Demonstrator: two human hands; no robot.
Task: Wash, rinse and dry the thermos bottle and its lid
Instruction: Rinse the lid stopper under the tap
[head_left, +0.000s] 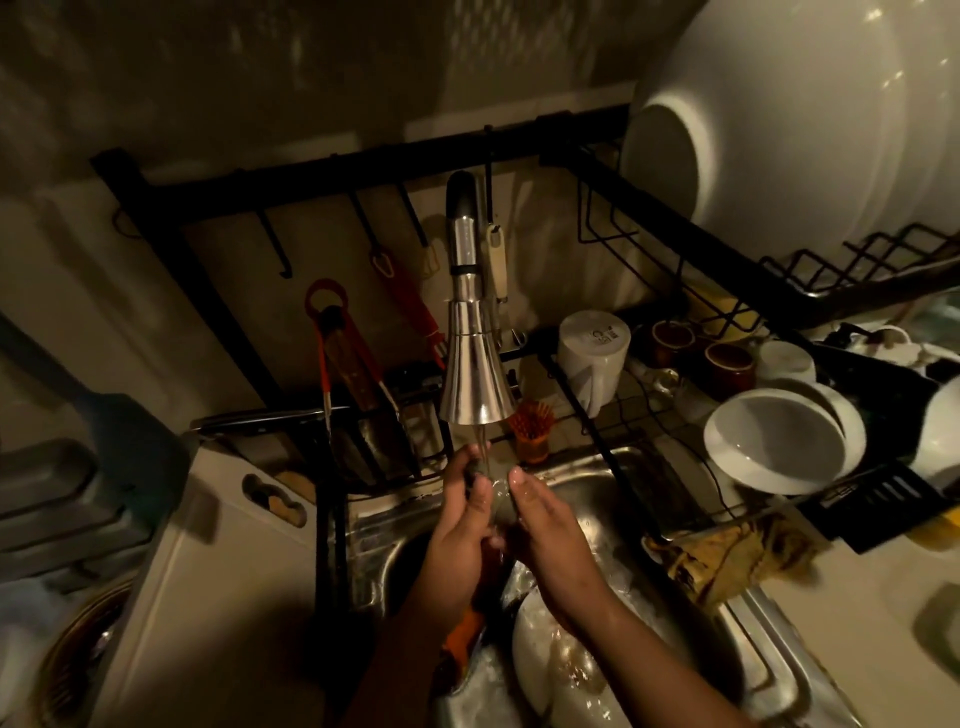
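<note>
Both forearms enter from the lower edge of the frame, angling up toward centre and converging. Left hand (460, 525) at centre, back of hand to camera, fingers extended upward with tips slightly curled; whether it grips something small and dark is unclear. Right hand (545, 519) just beside it, fingers straight and together, pointing up, skin wet and glistening. Heels of the two hands nearly touch.

Dim, warm light; edges warped (hands blurred).
</note>
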